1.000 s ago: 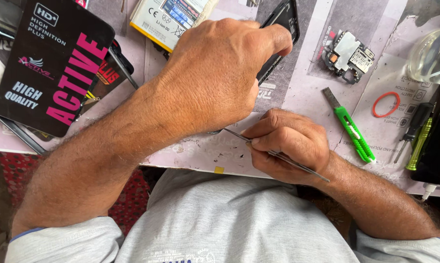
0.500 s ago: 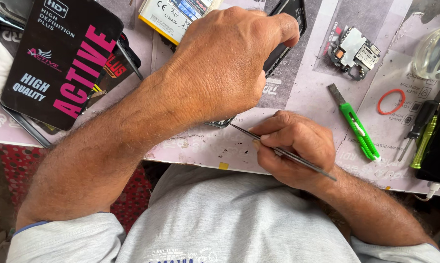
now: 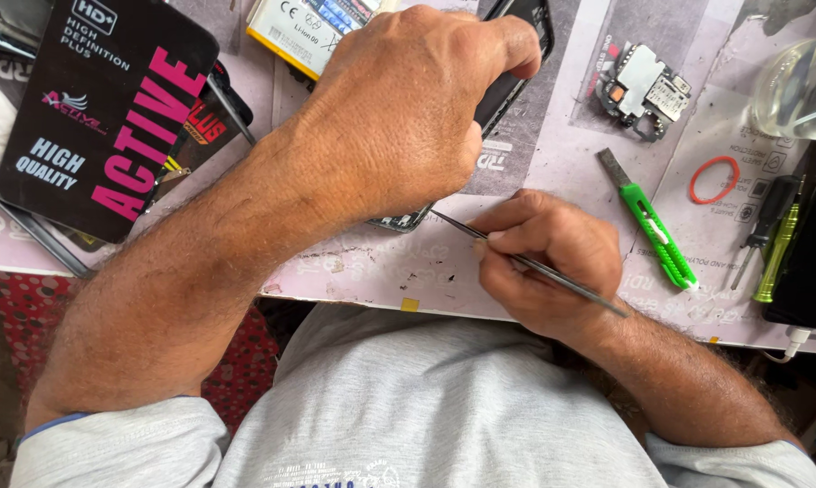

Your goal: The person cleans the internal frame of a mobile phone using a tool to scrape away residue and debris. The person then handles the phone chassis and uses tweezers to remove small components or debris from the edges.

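Note:
My left hand lies over a black phone on the work mat and grips it, hiding most of its body. My right hand pinches thin metal tweezers like a pen. Their tip points left and reaches the phone's lower corner, just under my left palm. Whether the tip touches the phone is hidden by the hand.
A black and pink glossy package lies at the left. A phone battery sits at the top. A small circuit board, a green utility knife, a red rubber band and screwdrivers lie to the right.
The view has shifted slightly. My left hand stays on the phone. My right hand with the tweezers has edged a little to the right, tip still at the phone's corner.

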